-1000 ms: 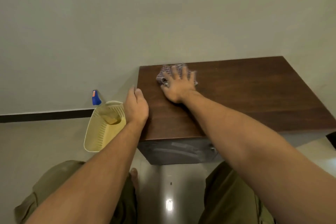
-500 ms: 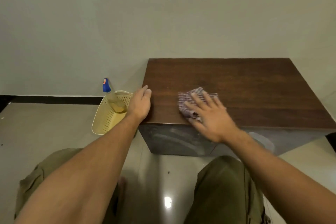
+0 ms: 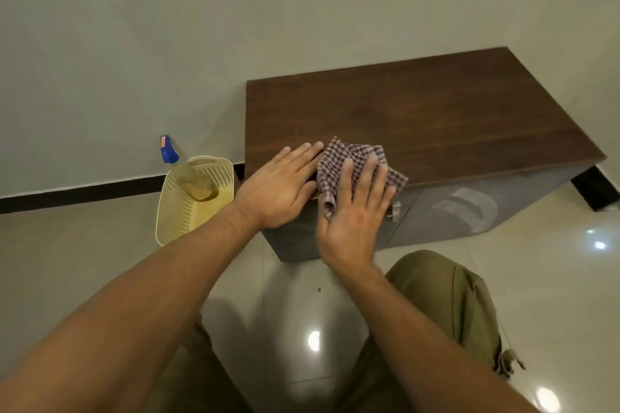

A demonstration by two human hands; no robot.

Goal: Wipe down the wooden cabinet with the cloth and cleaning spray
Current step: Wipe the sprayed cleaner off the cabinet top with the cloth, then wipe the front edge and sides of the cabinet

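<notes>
Flat right hand [image 3: 352,225] is pressing a crumpled purple-checked cloth [image 3: 355,154] over the front edge of the dark wooden cabinet [image 3: 436,111], which is lying lengthwise along the wall; flat left hand [image 3: 281,191] is resting alongside.

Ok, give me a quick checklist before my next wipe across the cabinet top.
1. Cloth under right hand: ok, the hand presses flat on it.
2. Cloth spread flat: not ok, bunched and hanging over the front edge of the cabinet.
3. Left hand steadying: ok, flat on the cabinet top beside the cloth.
4. Spray bottle handy: probably ok, in the basket on the floor left of the cabinet.
5. Top wet enough: cannot tell.
</notes>
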